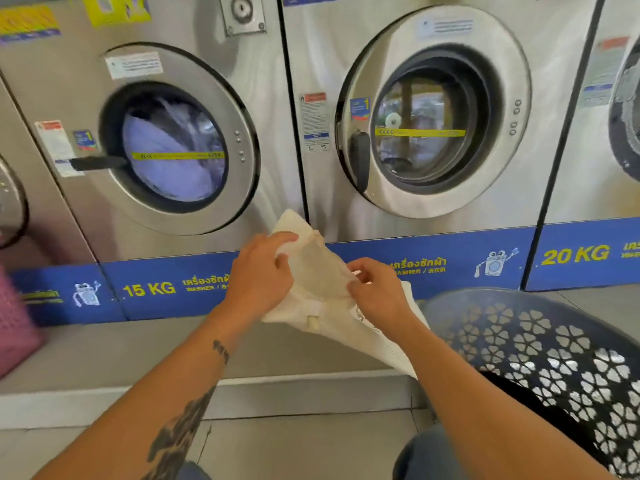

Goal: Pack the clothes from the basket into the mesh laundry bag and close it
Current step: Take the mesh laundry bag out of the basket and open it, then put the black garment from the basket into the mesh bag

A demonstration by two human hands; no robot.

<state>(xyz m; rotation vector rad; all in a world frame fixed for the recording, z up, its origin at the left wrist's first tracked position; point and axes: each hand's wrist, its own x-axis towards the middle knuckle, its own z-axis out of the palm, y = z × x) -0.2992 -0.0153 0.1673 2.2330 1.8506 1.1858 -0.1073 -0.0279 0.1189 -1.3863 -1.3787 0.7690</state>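
Note:
A cream-white mesh laundry bag hangs in the air in front of the washing machines, held flat and limp between both hands. My left hand grips its upper left edge. My right hand pinches its right side near a seam. A small pale toggle shows on the bag's lower part. The dark laundry basket with flower-shaped holes stands on the floor at the lower right; its inside is dark and I cannot make out clothes in it.
A row of steel front-load washers fills the back: the left one turns with pale blue laundry, the right one has its door shut. A pink basket sits at the far left. A raised concrete step runs under the machines.

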